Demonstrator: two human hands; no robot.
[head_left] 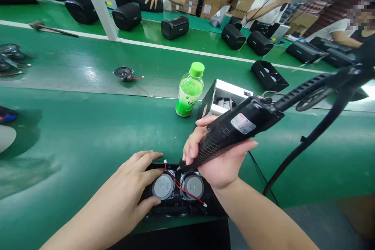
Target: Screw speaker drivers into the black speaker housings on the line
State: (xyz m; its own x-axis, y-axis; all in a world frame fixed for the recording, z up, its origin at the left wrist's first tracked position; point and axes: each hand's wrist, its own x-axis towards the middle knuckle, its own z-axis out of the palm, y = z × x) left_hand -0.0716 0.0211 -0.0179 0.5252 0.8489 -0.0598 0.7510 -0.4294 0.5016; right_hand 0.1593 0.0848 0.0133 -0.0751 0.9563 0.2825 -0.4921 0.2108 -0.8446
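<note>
Gripping a black, ribbed-handled electric screwdriver (231, 129): right hand (224, 168), fingers wrapped. Left hand (134, 183) spread wide over the left end of a black rectangular plastic housing (215, 205) on the green worktable (88, 129). Two round, grey metal-backed speakers (163, 187) inside: probably heavy, smooth. Housing judged stiff; best held by its end walls, clear of the fragile-looking thin red wires (188, 192).

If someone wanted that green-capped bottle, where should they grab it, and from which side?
Probably around the body of the bottle, below the green cap, coming from its left: it stands upright, its rounded sides suit a wrapping hold, and the silver-edged box sits close on its right.
</note>
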